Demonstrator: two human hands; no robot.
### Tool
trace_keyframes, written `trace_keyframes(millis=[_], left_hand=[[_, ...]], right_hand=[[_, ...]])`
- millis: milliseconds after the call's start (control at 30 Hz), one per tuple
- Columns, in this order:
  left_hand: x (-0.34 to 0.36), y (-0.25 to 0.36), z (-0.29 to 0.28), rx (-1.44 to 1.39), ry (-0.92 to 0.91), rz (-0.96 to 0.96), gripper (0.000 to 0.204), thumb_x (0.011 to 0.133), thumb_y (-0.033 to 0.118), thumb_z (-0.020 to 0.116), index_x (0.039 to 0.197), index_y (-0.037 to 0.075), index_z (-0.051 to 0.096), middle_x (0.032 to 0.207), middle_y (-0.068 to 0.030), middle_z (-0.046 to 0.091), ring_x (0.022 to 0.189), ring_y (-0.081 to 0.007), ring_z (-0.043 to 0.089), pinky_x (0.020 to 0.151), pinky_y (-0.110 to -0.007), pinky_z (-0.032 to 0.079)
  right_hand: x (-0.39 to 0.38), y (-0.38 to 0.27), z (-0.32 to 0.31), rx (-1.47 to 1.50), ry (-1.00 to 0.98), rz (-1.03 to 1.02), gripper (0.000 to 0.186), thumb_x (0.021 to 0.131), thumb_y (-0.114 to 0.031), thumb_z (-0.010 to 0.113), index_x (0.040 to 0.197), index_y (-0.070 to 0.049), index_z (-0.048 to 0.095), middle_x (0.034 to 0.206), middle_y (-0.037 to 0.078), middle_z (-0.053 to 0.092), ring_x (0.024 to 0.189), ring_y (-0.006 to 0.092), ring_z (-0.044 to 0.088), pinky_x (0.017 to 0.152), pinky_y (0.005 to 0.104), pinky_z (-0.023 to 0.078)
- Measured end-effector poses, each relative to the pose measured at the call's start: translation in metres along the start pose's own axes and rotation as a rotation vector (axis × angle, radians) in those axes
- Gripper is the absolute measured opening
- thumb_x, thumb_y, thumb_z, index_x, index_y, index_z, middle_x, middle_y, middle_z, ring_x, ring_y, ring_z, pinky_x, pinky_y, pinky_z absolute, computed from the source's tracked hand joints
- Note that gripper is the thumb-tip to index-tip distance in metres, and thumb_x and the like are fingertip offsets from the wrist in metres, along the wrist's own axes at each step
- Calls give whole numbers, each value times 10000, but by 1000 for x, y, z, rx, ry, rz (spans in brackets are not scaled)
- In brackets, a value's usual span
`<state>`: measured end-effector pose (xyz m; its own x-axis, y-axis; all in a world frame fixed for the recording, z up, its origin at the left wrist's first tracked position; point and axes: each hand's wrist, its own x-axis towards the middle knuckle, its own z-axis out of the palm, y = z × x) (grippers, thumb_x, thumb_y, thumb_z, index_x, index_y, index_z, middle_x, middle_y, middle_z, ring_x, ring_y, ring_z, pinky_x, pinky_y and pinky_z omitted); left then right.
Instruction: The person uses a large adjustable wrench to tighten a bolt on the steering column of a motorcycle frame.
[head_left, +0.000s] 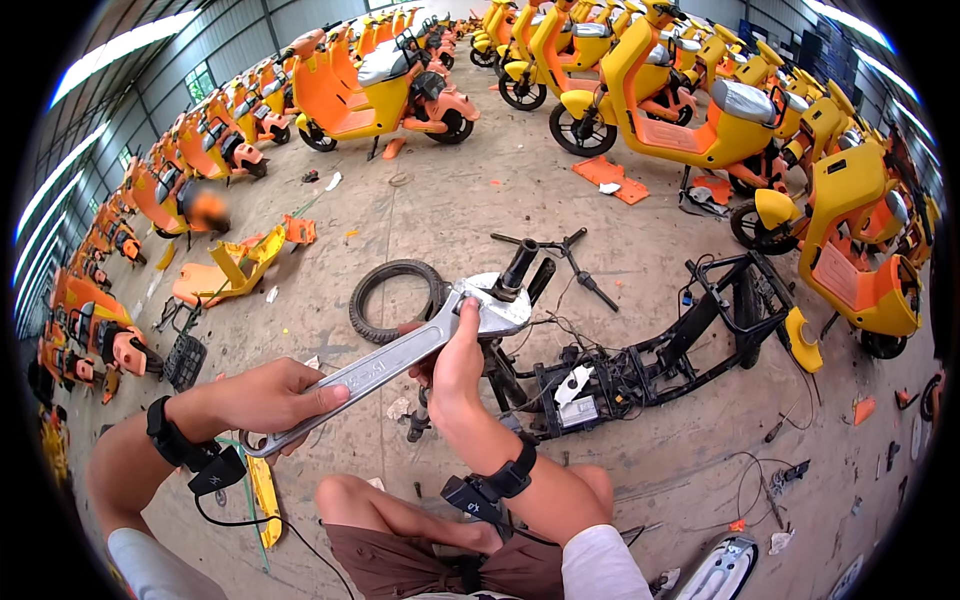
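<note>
A large silver adjustable wrench (385,370) lies slantwise in front of me, its head up at the right. My left hand (275,395) is closed around the lower handle. My right hand (455,355) grips near the head, thumb pressed by the adjusting part and the other fingers partly hidden behind the handle. The wrench head is at the black steering tube (518,265) of a stripped scooter frame (690,345); whether the jaws touch the nut there cannot be made out. Wires and a silver box (577,411) sit in the frame.
A loose tyre (365,300) lies beyond the wrench, with black handlebars (570,258) right of it. Yellow and orange body panels (235,268) lie at left. Rows of yellow-orange scooters (690,125) stand behind. Loose cables (760,480) lie at lower right.
</note>
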<state>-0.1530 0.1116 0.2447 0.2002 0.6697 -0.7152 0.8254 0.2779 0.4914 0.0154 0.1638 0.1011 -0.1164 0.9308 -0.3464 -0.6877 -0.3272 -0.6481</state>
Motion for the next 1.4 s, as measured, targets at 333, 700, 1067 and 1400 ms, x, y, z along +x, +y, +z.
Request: trace_keyframes(millis=[333, 700, 1067, 1400], left_hand=[[0, -1, 1, 19, 14, 28, 509, 989, 455, 455, 830, -16, 564, 545, -57, 573, 450, -127, 581, 405, -278, 448], [-1, 0, 2, 37, 20, 44, 518, 987, 465, 450, 829, -17, 558, 544, -55, 576, 450, -131, 589, 402, -278, 452], [-6, 18, -3, 42, 8, -16, 514, 989, 465, 444, 823, -11, 543, 536, -65, 577, 441, -130, 584, 399, -278, 448], [5, 28, 26, -29, 14, -23, 533, 997, 481, 405, 829, -7, 542, 557, -72, 585, 473, -133, 592, 422, -274, 454]], right_hand=[[4, -1, 2, -18, 48, -11, 804, 961, -623, 183, 729, 3, 631, 580, 67, 586, 426, 126, 431, 382, 265, 305], [4, -2, -3, 4, 45, -25, 749, 967, -589, 239, 711, -6, 632, 574, 61, 587, 396, 120, 407, 362, 257, 288], [1, -3, -1, -26, 39, -75, 741, 963, -571, 255, 705, -3, 655, 544, 23, 562, 404, 106, 399, 372, 256, 281], [-17, 4, 2, -101, -6, -9, 711, 983, -553, 256, 777, -1, 655, 551, 12, 535, 412, 88, 384, 388, 247, 271]])
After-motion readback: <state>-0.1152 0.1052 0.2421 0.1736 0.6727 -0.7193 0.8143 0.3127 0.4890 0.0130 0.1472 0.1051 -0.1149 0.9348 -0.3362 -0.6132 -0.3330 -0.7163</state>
